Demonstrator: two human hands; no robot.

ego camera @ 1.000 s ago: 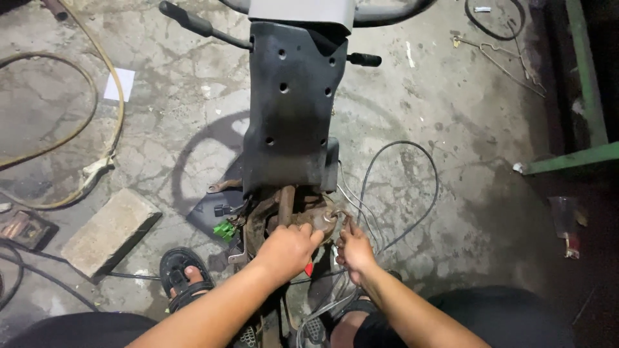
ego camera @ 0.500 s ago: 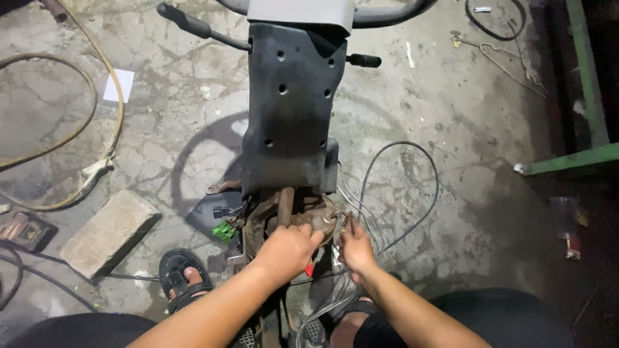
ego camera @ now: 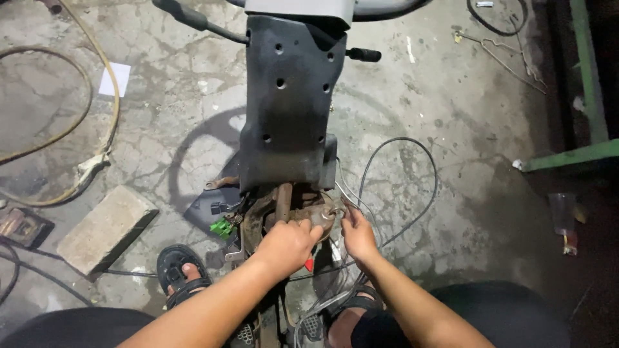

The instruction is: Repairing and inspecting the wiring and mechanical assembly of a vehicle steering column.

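Basically unchanged vs. prior frames: both hands stayed at the rusty bracket below the scooter's black front panel.

Left hand sat curled over the bracket's lower part, fingers bent and closed, same spot as 0.5 s earlier; what they gripped was covered by the hand itself, so cannot tell. Right hand had fingertips pinched at the thin grey cables just beside the bracket; pinch pt. too small to confirm a hold. Black cable loop lay on the concrete floor to the right, position as before. Green connector sat left of the bracket. Handlebar grips and panel top were cut off by the frame edge. Sandalled foot rested near the stone block.
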